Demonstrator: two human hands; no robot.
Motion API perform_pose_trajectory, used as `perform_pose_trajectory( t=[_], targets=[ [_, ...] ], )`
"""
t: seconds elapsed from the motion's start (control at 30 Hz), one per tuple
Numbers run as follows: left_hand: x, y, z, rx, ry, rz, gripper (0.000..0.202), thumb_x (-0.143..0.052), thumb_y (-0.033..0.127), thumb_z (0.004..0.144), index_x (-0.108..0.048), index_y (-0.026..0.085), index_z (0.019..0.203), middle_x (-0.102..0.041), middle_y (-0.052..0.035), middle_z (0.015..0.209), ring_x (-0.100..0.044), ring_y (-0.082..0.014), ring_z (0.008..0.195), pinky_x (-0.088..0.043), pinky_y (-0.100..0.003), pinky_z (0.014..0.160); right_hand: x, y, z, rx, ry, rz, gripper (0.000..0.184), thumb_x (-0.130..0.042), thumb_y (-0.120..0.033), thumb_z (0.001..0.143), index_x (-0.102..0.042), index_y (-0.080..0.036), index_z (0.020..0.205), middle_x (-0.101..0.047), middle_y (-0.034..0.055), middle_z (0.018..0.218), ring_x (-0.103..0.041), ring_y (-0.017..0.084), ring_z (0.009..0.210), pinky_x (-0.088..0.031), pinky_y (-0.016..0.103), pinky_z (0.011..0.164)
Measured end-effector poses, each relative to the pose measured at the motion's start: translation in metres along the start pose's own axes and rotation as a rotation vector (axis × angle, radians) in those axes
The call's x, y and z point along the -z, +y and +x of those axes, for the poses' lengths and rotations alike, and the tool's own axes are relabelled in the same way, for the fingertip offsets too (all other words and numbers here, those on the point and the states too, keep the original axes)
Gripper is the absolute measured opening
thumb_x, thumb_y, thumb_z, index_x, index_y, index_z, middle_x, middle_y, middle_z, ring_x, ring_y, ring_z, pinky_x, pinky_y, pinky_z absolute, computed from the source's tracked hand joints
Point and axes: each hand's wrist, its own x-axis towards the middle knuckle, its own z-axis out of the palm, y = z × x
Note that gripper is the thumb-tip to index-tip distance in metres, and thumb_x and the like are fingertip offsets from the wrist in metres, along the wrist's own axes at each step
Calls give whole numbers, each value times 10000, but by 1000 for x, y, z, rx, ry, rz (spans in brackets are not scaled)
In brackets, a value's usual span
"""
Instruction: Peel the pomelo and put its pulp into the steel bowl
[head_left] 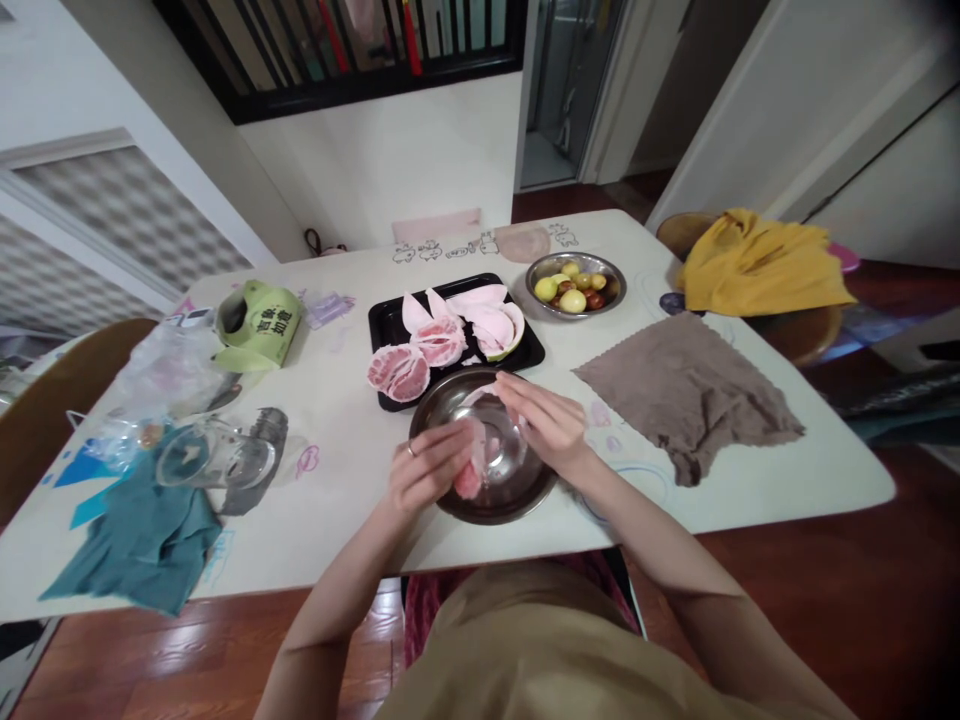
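Close to the near edge of the white worktop (pixel 337 535), at its middle, stands a round, shiny steel bowl (pixel 517 495) holding a few small pink bits. Over it, the left hand (pixel 426 465) grips a pink segment of citrus flesh (pixel 469 478), while the right hand (pixel 551 418), fingers bent together, seems to pinch pale, thin membrane (pixel 480 393) above the bowl's far rim. Both hands hide parts of that rim.

Toward the near left corner lies a crumpled teal cloth (pixel 150 550), with a clear, see-through container (pixel 214 455) at its far end. Toward the right end spreads a grey-brown cloth (pixel 690 390) with a scalloped edge. Along the left edge sits a crumpled clear plastic bag (pixel 165 370).

Just beyond the bowl, which covers part of its near side, a black rectangular tray (pixel 527 355) carries two pink citrus chunks (pixel 399 373) and pale peel pieces (pixel 487 297), one green-rinded. Left of it stands a light-green paper item (pixel 262 325) with black characters, the lower pair reading 如意. Near the far edge, a second steel bowl (pixel 615 290) contains yellow-green and reddish-brown fruit (pixel 573 301). Black-outlined animal drawings (pixel 450 252) line that edge.
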Motion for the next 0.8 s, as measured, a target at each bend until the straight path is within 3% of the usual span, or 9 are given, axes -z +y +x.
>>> perform_pose_trajectory(
  t=[0.03, 0.13, 0.33, 0.47, 0.6, 0.8],
  targets=[
    [-2, -2, 5, -92, 95, 37, 278, -751, 222, 925, -705, 252, 1198, -791, -58, 1087, -786, -236, 1030, -693, -364, 791, 2, -1, 1, 54, -3, 2, 387, -524, -68, 1001, -660, -122, 1359, -749, 154, 1260, -722, 236, 1196, -640, 344, 999],
    [-6, -5, 19, -79, 178, 35, 350, -694, 117, 934, -670, 192, 1275, -766, -107, 1152, -771, -237, 1051, -665, -370, 821, 7, -5, 3, 95, -7, -10, 392, -528, -82, 1010, -655, -131, 1378, -728, 150, 1303, -706, 246, 1226, -649, 347, 994],
    [-8, -3, 22, 232, 155, -110, 271, -699, 103, 920, -686, 212, 1168, -764, -67, 1107, -757, -198, 1008, -622, -348, 874, 2, 5, 3, 8, 63, -72, 369, -607, -86, 980, -705, -214, 1312, -788, 83, 1178, -765, 208, 1076, -647, 315, 933],
    [-10, -3, 25, 474, 177, -297, 186, -717, 193, 935, -682, 208, 1117, -767, -56, 1076, -760, -190, 996, -626, -314, 854, -2, 30, 12, -133, 63, -321, 180, -654, -187, 985, -793, -260, 1074, -773, 48, 933, -728, 172, 877, -567, 275, 726],
    [-11, -6, 30, 611, 204, -413, 185, -751, 265, 920, -670, 201, 1074, -769, -58, 1082, -766, -181, 968, -622, -284, 838, -13, 62, 27, -104, -9, -427, 167, -637, -204, 994, -797, -243, 1027, -684, 45, 787, -607, 185, 810, -446, 289, 652],
    [-11, -6, 34, 659, 219, -446, 222, -759, 312, 919, -649, 205, 1080, -747, -69, 1103, -752, -187, 1000, -601, -294, 875, -45, 104, 41, -179, -283, -366, 287, -559, -96, 967, -764, -214, 1131, -724, 92, 982, -593, 249, 1034, -445, 318, 679]
  ],
)
